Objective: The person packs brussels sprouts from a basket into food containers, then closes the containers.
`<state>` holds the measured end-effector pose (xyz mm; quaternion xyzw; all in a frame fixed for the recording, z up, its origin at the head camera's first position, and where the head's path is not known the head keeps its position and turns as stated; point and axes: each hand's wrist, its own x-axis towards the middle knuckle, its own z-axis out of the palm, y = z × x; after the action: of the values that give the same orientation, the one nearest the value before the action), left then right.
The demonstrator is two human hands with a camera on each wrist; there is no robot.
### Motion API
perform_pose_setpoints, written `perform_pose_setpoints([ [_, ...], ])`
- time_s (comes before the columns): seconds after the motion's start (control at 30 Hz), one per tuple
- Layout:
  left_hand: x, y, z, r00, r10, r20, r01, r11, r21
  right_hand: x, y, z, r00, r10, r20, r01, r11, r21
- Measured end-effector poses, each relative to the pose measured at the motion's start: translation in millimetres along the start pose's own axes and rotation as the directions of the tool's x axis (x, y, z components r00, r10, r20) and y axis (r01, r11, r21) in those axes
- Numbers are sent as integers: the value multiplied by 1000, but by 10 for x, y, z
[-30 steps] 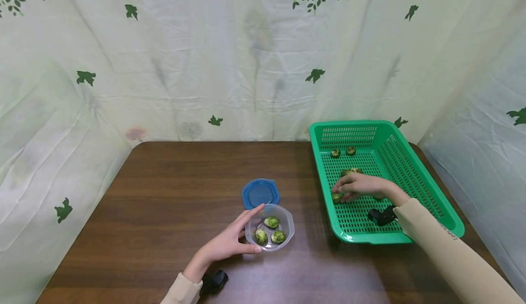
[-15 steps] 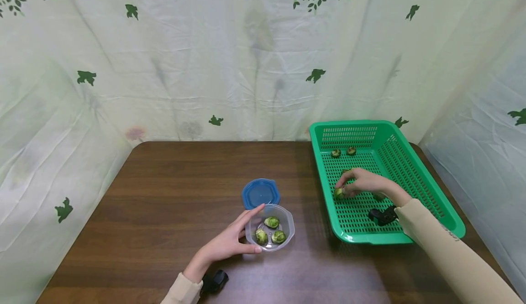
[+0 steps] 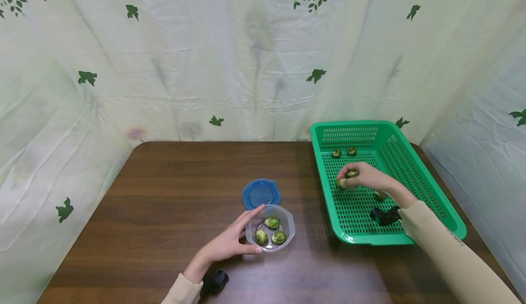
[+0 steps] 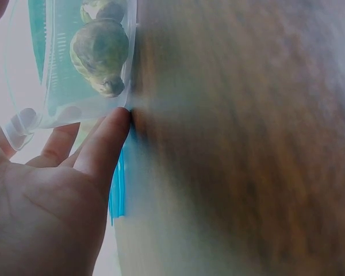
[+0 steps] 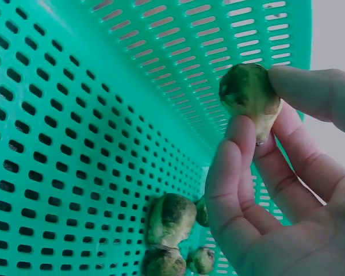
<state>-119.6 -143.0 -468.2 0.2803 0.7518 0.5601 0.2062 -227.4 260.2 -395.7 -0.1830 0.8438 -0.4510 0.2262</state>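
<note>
The right hand (image 3: 367, 177) is narrow: its thumb and fingers pinch one Brussels sprout (image 5: 248, 95) inside the green plastic basket (image 3: 353, 222). Just behind these fingers lies a second sprout (image 3: 351, 174), a third sprout (image 3: 380, 196) is under the wrist, and two more sprouts (image 3: 336, 154) rest farther ahead of the hand. The left hand (image 3: 228, 243) is spread wide and holds the side of a clear plastic container (image 3: 290, 226), in which there are three green sprouts (image 3: 272, 222). A blue lid (image 3: 259, 192) lies on the wooden table (image 3: 185, 180), ahead of the left fingertips.
</note>
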Motion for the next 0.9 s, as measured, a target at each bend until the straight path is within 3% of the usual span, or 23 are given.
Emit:
perform_pose_setpoints([
  [0.4,3,-29,2,1000,-10,-4,10,1000,25,-84,-136,-15,997,-64,-35,67,993,93],
  [0.9,-1,-16,7,1000,5,-7,-5,1000,12,-185,-496,122,987,-148,-56,155,978,140],
])
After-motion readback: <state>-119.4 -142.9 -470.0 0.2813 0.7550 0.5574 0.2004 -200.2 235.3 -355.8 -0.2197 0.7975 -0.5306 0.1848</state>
